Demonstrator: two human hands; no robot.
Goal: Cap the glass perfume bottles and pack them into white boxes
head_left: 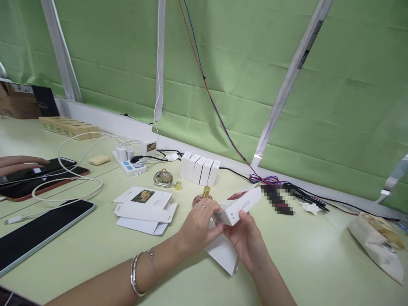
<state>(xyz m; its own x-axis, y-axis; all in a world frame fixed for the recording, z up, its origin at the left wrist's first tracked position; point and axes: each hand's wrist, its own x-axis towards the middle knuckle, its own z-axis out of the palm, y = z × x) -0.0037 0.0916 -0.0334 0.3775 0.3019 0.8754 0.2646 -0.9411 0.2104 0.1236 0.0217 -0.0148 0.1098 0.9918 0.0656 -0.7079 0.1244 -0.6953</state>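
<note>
My left hand [198, 221] and my right hand [247, 242] hold a small white carton [237, 207] tilted above the table. It has a reddish picture on its upper face and small print on the side. My left fingers close on its near end, while my right thumb presses its side and the other fingers lie beneath. Under my hands is a white folded card [223, 251]. Partly hidden behind my left hand stands a glass bottle [197, 199] with a gold cap [207, 191]. Flattened white cartons [145, 208] lie to the left.
Behind are a round glass bottle [163, 178], a loose gold cap [177, 185] and several small white boxes [200, 169]. A power strip [129, 165], white cables and a tablet [44, 233] are left, near another person's hand [21, 163]. A cloth pouch [372, 244] lies right.
</note>
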